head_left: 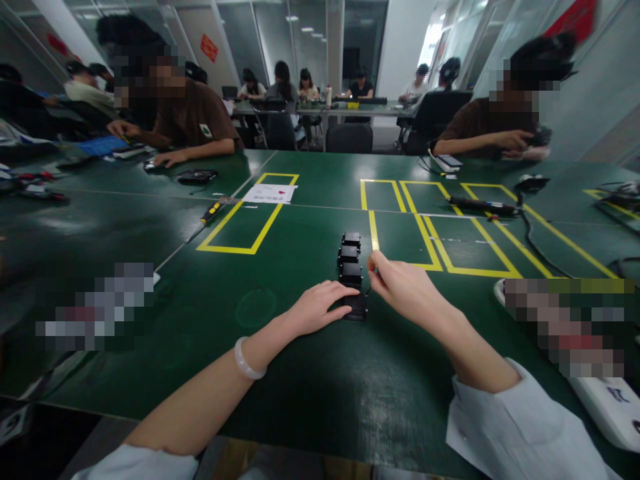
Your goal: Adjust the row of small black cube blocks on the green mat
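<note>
Several small black box-shaped parts [351,271] with tiny bright studs on their sides stand in a line on the green table [300,373], running away from me. My left hand [325,303] is on the nearest black part [356,308], its thumb and forefinger pressed on the left and far sides. Just to the right of the line, my right hand [400,280] is closed in a pinch above the table. A thin dark piece shows below its fingertips, too small to name.
Yellow tape rectangles [227,251] mark the table, with a paper label [270,194] on one. A yellow-black screwdriver [213,212] lies left; a black corded tool [483,205] lies right. Partly blurred white strips [600,407] flank me. Two people sit opposite.
</note>
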Demonstrator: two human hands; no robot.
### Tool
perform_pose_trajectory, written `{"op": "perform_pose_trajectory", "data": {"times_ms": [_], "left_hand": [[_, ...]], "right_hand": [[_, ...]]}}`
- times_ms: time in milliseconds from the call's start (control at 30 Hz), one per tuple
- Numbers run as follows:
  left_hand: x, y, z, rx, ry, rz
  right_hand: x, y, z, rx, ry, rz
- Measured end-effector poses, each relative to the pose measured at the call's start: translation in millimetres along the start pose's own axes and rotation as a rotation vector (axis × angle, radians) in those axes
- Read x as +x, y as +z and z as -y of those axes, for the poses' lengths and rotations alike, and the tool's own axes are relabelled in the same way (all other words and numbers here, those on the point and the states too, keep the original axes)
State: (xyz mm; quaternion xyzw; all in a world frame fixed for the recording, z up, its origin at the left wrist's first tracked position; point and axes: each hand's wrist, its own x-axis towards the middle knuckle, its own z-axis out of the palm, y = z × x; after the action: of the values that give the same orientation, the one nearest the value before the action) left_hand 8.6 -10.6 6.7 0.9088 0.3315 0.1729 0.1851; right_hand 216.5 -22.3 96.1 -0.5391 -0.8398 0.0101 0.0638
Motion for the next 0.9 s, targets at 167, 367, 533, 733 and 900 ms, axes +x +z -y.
{"op": "perform_pose_trajectory", "data": {"times_ms": [167, 367, 533, 733, 900], "left_hand": [[-0.1, -0.6, -0.2, -0.009, -0.001, 0.003], [0.1, -0.1, -0.1, 0.0, -0.002, 0.006], [0.0, 0.1, 0.5, -0.006, -0.003, 0.007], [0.0, -0.2, 0.2, -0.01, -0.007, 0.003], [-0.1, 0.2, -0.4, -0.011, -0.004, -0.002]], "right_hand": [[0.6, 0.3, -0.8, -0.027, 0.01, 0.018], [0.2, 2.2, -2.2, 0.012, -0.011, 0.013], [-0.1, 0.8, -0.7, 0.023, 0.005, 0.007], [1.4, 2.0, -1.8, -0.012, 0.011, 0.024], [-0.3, 2.8, -2.4, 0.018, -0.01, 0.001]]}}
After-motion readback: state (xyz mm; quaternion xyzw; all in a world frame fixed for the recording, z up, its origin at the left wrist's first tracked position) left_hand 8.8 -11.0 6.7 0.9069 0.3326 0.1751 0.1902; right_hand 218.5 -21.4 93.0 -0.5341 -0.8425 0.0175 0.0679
